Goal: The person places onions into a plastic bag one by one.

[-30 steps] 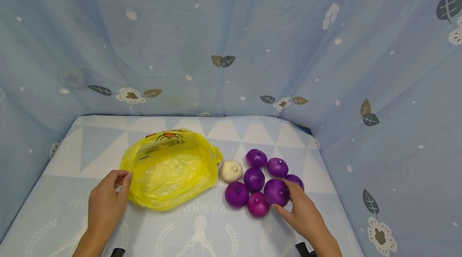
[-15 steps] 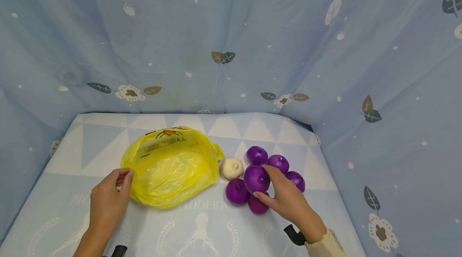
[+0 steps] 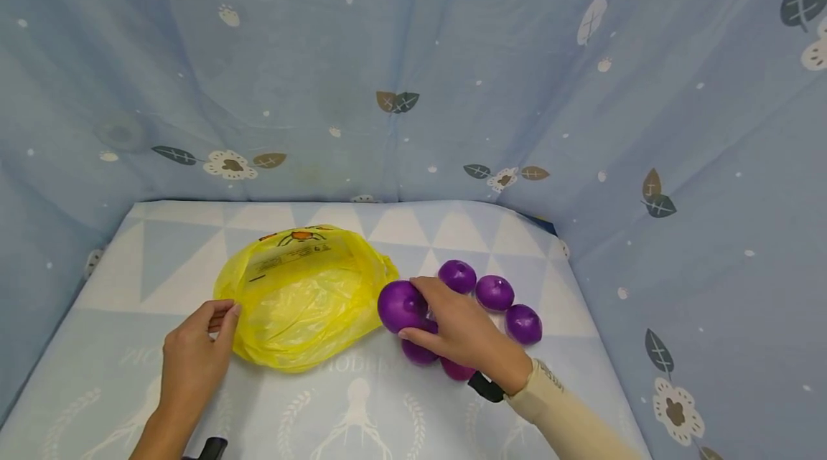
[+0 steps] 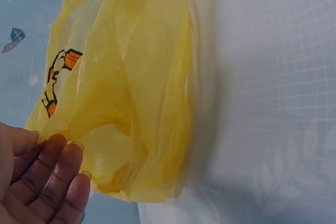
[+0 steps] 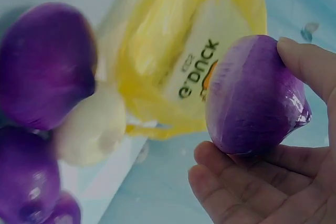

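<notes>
My left hand (image 3: pixel 197 359) pinches the left edge of a yellow plastic bag (image 3: pixel 304 302), whose mouth gapes. In the left wrist view, the thumb and fingers (image 4: pixel 71 156) hold the bag's rim (image 4: pixel 142 77). My right hand (image 3: pixel 465 327) grips a purple onion (image 3: pixel 400 307) by the bag's right side. The right wrist view shows this onion (image 5: pixel 254 95) between thumb and fingers, with the printed bag (image 5: pixel 184 51) behind it. A white onion (image 5: pixel 92 124) lies beside other purple onions (image 5: pixel 47 66); in the head view the held onion and hand hide it.
Three purple onions (image 3: pixel 495 293) lie to the right of my right hand, and two more (image 3: pixel 418 352) sit partly hidden beneath it. A patterned cloth covers the table (image 3: pixel 362 424). Blue curtains (image 3: pixel 323 72) rise behind and at the sides.
My right hand has lifted the purple onion from the group and carried it left, over the white onion to the bag's right side. The left hand has kept its hold on the bag's edge.
</notes>
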Available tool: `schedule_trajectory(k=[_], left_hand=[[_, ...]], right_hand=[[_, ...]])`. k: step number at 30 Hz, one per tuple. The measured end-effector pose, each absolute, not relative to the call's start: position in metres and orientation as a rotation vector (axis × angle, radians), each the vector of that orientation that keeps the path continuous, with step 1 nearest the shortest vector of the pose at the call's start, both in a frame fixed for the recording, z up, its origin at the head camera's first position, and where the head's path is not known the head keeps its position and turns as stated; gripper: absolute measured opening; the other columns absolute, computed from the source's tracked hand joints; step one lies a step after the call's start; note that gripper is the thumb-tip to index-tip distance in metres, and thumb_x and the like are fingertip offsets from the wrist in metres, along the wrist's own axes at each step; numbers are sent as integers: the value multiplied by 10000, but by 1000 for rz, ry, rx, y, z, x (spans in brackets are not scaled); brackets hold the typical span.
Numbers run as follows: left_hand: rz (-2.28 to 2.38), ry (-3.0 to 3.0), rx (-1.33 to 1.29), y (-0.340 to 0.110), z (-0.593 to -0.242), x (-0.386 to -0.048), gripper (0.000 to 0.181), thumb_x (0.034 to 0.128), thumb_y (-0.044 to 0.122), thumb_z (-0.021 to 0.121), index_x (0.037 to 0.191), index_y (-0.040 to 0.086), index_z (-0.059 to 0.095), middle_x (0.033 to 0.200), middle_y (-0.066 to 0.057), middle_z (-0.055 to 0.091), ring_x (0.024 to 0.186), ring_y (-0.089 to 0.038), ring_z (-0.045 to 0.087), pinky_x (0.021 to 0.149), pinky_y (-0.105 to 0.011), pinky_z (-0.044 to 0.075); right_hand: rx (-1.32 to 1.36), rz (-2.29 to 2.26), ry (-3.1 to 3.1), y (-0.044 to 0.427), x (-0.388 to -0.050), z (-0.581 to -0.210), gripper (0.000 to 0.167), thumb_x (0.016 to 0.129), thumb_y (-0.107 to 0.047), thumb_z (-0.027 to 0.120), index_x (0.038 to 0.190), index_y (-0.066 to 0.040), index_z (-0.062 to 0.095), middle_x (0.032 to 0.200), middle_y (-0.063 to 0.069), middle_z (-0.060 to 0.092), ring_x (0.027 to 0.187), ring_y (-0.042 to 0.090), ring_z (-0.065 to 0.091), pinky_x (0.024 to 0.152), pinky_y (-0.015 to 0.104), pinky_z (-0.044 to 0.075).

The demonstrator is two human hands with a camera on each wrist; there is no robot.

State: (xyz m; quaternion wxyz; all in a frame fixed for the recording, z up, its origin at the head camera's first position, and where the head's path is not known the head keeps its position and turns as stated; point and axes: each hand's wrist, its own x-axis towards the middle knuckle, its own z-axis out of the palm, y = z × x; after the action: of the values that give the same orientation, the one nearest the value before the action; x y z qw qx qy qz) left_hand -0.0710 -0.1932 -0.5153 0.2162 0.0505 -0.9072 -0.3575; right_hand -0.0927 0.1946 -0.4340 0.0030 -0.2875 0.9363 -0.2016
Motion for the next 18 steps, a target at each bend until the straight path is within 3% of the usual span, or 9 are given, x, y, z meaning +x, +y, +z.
schedule_trajectory(k=[4,14,18], left_hand=[[-994,-2517,128,-193,-515,-70,173,965,76,758,1100,-31,733,955,-171,753,819,-348,731,674,-80,391],[-998,-2533,124,-191,-514,-70,183,961,86,767,1102,-24,731,960,-172,753,831,-352,733,666,-107,409],[-984,-2547,118,-192,-513,-69,188,966,95,763,1109,-21,728,966,-174,752,838,-358,732,660,-265,519]], right_hand=[[-1007,-617,2895,179,-103,-437,746,935,-480,782,1482,-62,494,1360,82,626,1074,169,676,928,316,569],[-1150,-565,2793,146,-122,-452,740,961,-503,739,1504,-78,471,1396,63,610,1163,151,659,972,264,533],[-1166,-540,2754,130,-127,-455,737,973,-502,722,1514,-78,456,1413,59,595,1191,133,638,981,232,515]])
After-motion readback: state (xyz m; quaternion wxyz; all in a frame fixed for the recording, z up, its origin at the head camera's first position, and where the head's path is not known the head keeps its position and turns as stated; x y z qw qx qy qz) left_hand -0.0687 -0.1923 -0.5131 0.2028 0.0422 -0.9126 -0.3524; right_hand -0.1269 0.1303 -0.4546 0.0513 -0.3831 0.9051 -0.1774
